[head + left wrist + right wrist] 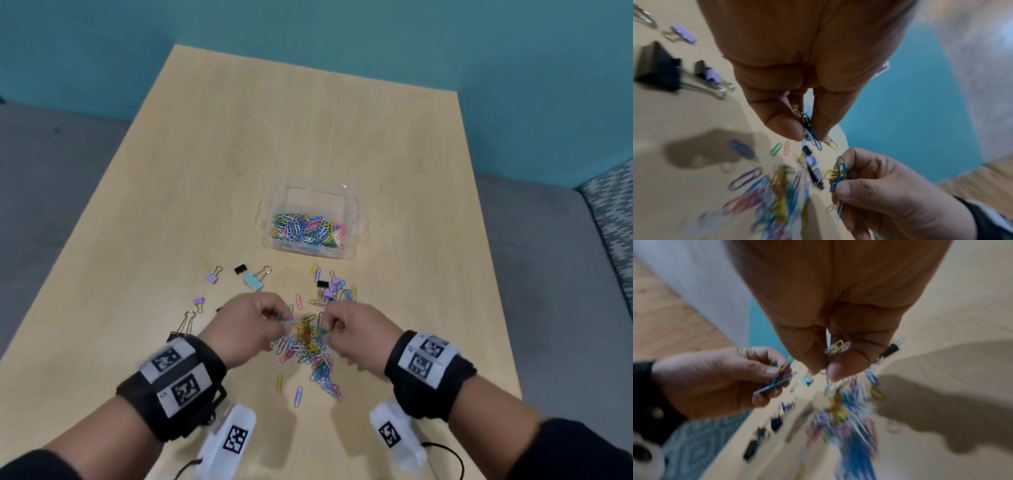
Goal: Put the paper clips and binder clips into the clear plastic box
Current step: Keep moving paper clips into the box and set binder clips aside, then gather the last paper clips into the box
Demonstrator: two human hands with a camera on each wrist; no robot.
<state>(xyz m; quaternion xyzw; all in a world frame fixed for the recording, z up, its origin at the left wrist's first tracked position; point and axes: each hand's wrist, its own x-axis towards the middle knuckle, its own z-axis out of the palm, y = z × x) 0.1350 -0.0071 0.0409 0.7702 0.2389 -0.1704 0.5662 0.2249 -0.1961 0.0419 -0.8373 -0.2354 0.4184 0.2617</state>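
Above a loose heap of coloured paper clips [310, 356] on the table [239, 171], both hands hover close together. Left hand [248, 325] pinches a small bunch of clips between thumb and fingers [785, 128]; right hand [354, 334] pinches another bunch the same way. Farther back stands the clear plastic box [310, 222], upright, open, partly filled with paper clips. Binder clips [251, 277] lie scattered to the left of the heap, a few more just behind the right hand.
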